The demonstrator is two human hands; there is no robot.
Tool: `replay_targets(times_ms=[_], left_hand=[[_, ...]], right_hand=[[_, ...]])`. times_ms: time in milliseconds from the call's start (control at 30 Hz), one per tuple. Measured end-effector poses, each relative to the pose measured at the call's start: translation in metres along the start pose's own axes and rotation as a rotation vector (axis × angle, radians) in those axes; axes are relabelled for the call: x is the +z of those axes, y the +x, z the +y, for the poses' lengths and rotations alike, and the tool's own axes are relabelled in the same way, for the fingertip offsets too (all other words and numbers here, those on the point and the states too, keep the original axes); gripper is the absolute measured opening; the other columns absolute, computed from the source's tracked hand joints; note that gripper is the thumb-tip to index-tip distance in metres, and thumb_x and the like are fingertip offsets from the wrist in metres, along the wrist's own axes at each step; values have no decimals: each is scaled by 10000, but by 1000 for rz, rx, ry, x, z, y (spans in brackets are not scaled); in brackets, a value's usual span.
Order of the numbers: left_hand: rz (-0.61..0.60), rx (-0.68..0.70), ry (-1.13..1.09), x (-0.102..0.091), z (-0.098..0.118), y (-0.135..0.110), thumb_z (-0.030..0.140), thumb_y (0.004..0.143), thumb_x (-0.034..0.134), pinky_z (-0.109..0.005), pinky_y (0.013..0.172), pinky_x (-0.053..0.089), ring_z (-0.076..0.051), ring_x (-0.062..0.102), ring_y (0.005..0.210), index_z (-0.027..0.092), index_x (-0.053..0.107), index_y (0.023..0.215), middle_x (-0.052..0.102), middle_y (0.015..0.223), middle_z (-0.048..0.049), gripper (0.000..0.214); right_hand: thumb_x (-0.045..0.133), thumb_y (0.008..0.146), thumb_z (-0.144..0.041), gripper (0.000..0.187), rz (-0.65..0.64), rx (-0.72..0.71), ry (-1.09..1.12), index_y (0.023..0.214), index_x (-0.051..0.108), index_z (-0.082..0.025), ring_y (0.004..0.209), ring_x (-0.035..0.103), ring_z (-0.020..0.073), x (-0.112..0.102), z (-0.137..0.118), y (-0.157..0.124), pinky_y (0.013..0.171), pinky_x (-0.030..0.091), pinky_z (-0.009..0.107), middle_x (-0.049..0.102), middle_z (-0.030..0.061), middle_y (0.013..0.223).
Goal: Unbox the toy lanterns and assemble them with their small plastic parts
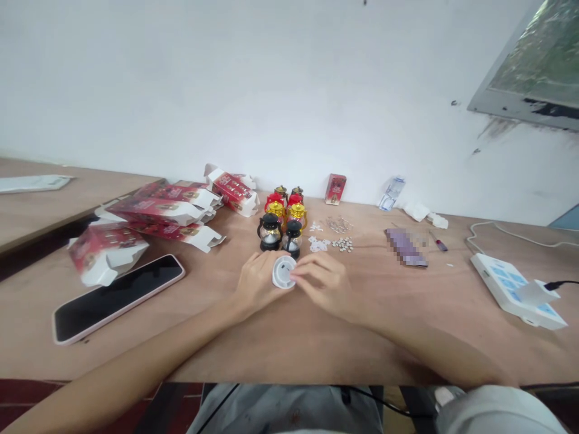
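The small white round plastic disc (284, 272) is low over the wooden tabletop (289, 343), just in front of the black toy lanterns (280, 234). I judge the step to be fingertip work on the disc, and the next move calls for a steady hold. The left hand (259, 282) curls against its side. The right hand (322, 282) pinches its edge. Both forearms lie low.

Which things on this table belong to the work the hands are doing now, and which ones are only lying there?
Probably part of the work:
- round white part, held between left hand and right hand
- toy lanterns
- small metal pieces
- red boxes

Probably just lying about:
- phone
- bottle
- power strip
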State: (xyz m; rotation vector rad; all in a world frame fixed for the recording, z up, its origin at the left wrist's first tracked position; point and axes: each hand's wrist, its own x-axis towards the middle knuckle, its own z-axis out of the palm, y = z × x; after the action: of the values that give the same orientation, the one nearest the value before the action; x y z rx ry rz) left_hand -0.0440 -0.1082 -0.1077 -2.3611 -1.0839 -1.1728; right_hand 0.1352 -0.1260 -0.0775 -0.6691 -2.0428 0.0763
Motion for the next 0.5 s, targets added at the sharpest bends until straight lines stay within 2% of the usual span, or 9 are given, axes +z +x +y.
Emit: replay_targets(times_ms=[100, 233, 333, 500], left_hand=[[27, 33, 27, -1, 2, 1, 375, 854, 497, -297, 663, 427, -166, 634, 741, 173, 512, 975, 681, 860, -34, 236], [65, 63, 78, -4, 4, 3, 358, 852, 498, -297, 641, 406, -166, 625, 721, 163, 525, 954, 683, 839, -39, 222], [66, 35, 91, -5, 4, 4, 326, 837, 511, -296, 649, 395, -168, 627, 732, 166, 532, 955, 686, 838, -40, 201], [56, 12, 111, -5, 2, 4, 321, 846, 495, -293, 657, 386, -173, 632, 749, 165, 528, 967, 686, 851, -46, 200]], right_hand=[[598, 829, -215, 104, 8, -18, 6, 771, 679, -187, 776, 623, 147, 8, -3, -1, 716, 498, 285, 695, 52, 842], [670, 772, -234, 76, 40, 146, 137, 707, 686, -198, 767, 634, 136, 15, 2, 7, 723, 505, 267, 680, 27, 792], [714, 721, -185, 26, 35, 238, 224, 707, 697, -199, 749, 644, 126, 16, 2, 11, 711, 507, 247, 674, 14, 776], [699, 732, -153, 52, 59, 219, 198, 732, 698, -205, 772, 641, 131, 19, 2, 9, 727, 509, 252, 682, 13, 795]])
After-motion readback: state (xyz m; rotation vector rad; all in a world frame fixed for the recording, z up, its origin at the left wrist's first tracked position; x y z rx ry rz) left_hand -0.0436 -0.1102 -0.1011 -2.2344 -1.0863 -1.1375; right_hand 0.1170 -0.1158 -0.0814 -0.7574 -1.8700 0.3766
